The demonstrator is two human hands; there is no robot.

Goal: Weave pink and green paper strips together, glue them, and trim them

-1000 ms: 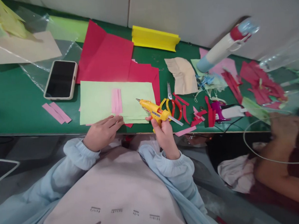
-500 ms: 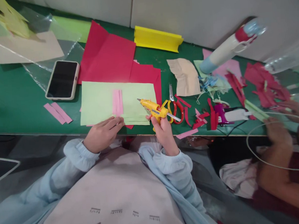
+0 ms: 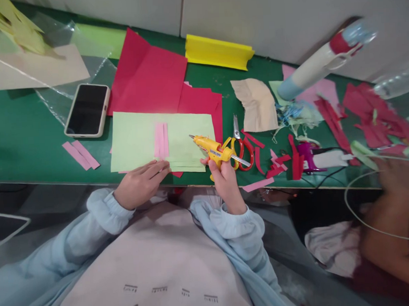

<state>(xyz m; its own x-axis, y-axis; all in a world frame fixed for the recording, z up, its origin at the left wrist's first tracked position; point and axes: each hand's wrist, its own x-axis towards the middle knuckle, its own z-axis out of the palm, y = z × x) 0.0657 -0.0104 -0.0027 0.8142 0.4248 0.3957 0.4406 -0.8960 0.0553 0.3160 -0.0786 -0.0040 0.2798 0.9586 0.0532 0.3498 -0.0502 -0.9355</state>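
Observation:
In my right hand [image 3: 224, 181] is a yellow hot glue gun [image 3: 213, 149], its nozzle pointing left over the pale green paper [image 3: 131, 141] and a clear glue stick jutting from its back. My left hand [image 3: 142, 181] lies on the paper's front edge, fingers stretched together, the tips by the lower ends of the pink paper strips [image 3: 161, 139]. Those strips stand side by side on the green sheet. Red and yellow-handled scissors [image 3: 236, 128] lie just behind the glue gun, partly covered by it. Two more pink strips [image 3: 80, 155] rest left of the sheet.
A phone [image 3: 87, 110] lies at left, near red paper sheets [image 3: 149, 78]. Behind stands a folded yellow piece [image 3: 218, 52]. Rightward are beige cloth-like material [image 3: 257, 104], red scraps [image 3: 277, 165], a purple glue gun [image 3: 309, 157] and a bottle [image 3: 310, 74]. A co-worker's hand [image 3: 399, 174] is at far right.
The view has shifted slightly. Both my hands and the yellow glue gun hold nearly the same place. At right, the co-worker's hand with a green piece has moved rightward.

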